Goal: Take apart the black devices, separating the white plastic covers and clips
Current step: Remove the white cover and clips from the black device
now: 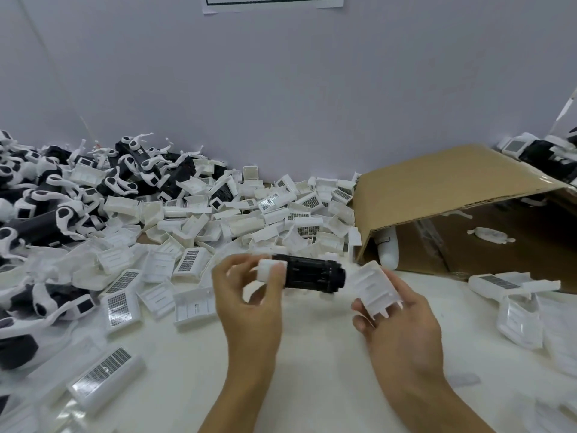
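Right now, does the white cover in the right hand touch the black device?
Apart. The head view shows bare table between the white cover in the right hand and the black device.

We count two hands point(249, 304); one box point(452, 195); one held device point(309, 273); covers point(237, 220) past counting.

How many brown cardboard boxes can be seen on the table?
1. The brown cardboard box lies tipped on its side at the right rear of the table, its opening toward the person. Others may be hidden outside the view.
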The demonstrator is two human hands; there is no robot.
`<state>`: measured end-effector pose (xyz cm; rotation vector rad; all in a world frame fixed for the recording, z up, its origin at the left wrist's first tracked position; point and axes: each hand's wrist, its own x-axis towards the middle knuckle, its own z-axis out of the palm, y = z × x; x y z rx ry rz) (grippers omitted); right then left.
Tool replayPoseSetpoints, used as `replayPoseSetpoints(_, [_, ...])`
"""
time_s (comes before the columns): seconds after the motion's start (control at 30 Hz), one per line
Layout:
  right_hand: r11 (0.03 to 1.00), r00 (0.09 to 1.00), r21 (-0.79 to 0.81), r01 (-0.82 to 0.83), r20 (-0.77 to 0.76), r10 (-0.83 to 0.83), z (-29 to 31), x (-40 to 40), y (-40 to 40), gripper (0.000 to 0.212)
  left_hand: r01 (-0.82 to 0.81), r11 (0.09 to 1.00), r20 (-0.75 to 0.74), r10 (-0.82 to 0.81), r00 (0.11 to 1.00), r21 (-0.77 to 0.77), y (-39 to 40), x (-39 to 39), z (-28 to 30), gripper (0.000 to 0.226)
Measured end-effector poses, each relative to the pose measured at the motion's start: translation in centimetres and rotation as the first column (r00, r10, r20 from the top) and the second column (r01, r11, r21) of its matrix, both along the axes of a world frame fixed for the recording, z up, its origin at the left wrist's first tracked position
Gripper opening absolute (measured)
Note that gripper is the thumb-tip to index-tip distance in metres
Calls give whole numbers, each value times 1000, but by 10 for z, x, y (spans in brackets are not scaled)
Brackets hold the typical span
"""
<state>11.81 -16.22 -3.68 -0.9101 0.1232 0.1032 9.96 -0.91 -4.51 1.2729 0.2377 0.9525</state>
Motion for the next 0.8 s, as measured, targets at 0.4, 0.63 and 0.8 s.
replayPoseSetpoints(0.4, [918, 945, -366, -152, 217, 243, -17, -6, 8, 66, 101, 966, -240, -159, 958, -238, -4, -9, 13, 52])
replayPoseSetpoints(0.63, [889, 930, -452, -79, 288, 230, -22, -5, 6, 66, 387, 899, -245, -430, 869, -206, -7, -13, 11, 29])
replayPoseSetpoints(0.8, [881, 931, -472, 33, 335, 145, -24, -2, 5, 57, 564, 801, -311, -597, 739, -200, -4, -15, 17, 37])
